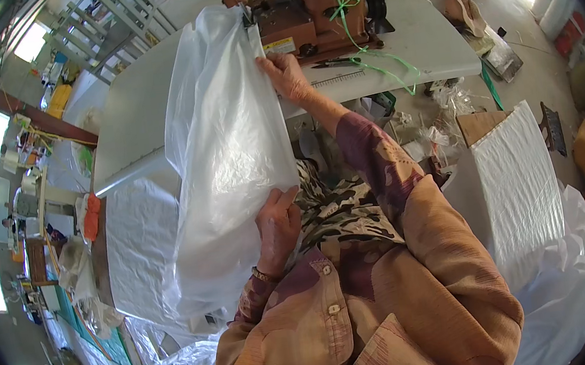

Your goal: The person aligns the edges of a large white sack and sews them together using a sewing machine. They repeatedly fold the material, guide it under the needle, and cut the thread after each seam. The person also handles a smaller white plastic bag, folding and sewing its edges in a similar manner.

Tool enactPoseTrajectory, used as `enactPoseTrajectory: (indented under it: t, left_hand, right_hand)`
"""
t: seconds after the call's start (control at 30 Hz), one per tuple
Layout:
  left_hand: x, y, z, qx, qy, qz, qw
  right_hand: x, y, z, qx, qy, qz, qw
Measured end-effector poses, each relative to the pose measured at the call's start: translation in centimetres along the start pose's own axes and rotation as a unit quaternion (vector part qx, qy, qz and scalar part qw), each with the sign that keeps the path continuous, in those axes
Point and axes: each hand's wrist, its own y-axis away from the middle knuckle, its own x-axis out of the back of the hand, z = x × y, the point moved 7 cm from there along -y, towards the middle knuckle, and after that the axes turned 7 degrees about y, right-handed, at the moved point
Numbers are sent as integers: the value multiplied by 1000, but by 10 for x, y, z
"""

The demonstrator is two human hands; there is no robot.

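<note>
Gripping the clear plastic bag (226, 139), left hand (277, 224) and right hand (286, 75) both hide their fingertips behind it.

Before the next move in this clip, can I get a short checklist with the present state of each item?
1. Left hand grips the near edge of the clear plastic bag: ok.
2. Right hand rests on the bag's far edge beside the sewing machine: ok.
3. Bag edge sits under the machine's needle: cannot tell, the plastic hides that spot.
4. Bag held taut and flat between the hands: not ok, it billows and creases.
5. Scissors lie on the white table, apart from the hands: ok.
6. Green cord keeps off the bag: ok, it trails right of the machine.
</note>
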Motion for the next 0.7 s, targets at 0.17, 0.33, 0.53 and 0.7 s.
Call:
enactPoseTrajectory:
  t: [0.17,0.33,0.53,0.7]
  left_hand:
    - [3,-45,-8,-65,-37,15,997]
    - [8,-100,-2,-111,-76,14,991]
    - [14,-159,-1,-153,-118,53,980]
    - [12,-198,-8,-169,-156,94,969]
  right_hand:
    - [5,-1,4,0,92,-15,996]
    - [5,1,-7,27,107,6,994]
    - [10,0,1,17,90,-2,996]
    - [8,3,-5,-20,70,2,997]
